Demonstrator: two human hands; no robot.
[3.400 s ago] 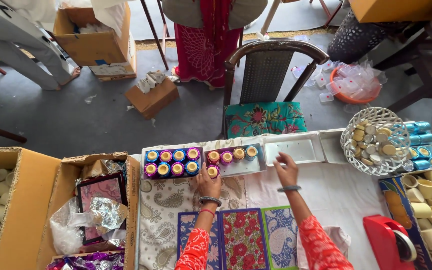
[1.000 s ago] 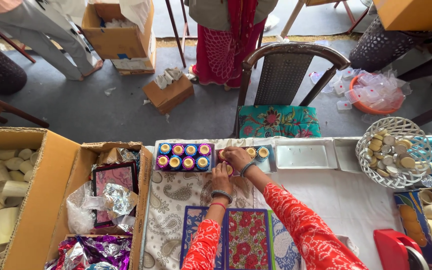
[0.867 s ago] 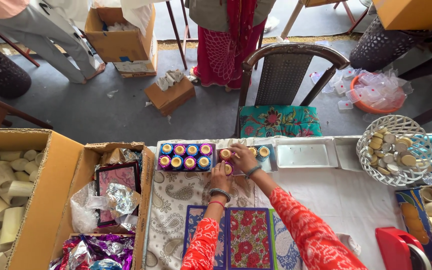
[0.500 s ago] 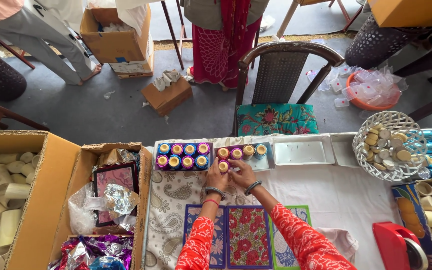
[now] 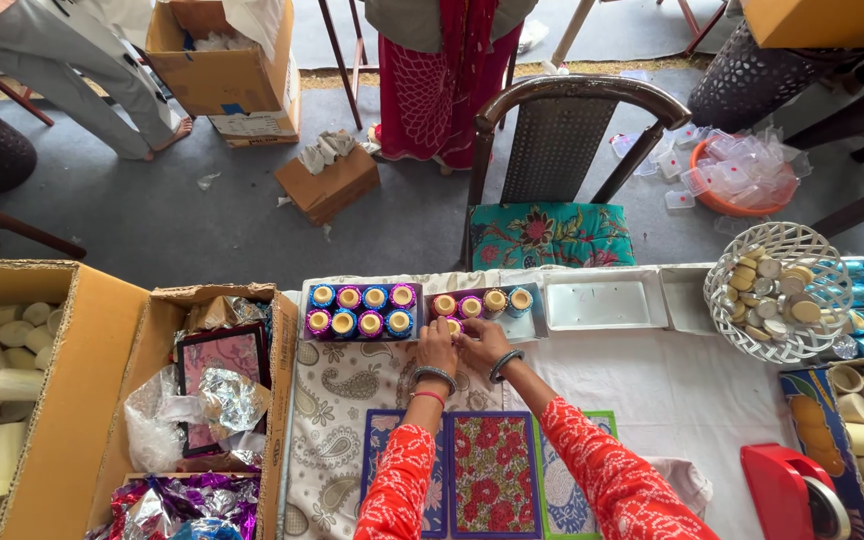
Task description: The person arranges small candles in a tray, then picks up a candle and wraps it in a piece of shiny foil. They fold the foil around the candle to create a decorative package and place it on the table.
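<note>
- My left hand [image 5: 439,345] and right hand [image 5: 481,343] meet, fingers curled on a small pink-rimmed candle cup [image 5: 453,325].
- That cup sits in the half-filled tray [image 5: 530,322] on the counter [image 5: 672,385].
- The full tray [image 5: 360,311] lies just left.

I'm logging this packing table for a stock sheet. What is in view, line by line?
full candle tray: one, eight glittery cups, table's far edge
part-filled tray: one, five cups showing, beside the full tray
empty tray: one, white, right of it
wire basket: one, white, holds round discs
patterned cards: several, red and blue, near edge
tape dispenser: one, red, lower right
cardboard boxes: two, brown, left
chair: one, dark frame, teal cushion
left hand: one, at part-filled tray
right hand: one, at a cup there
</note>
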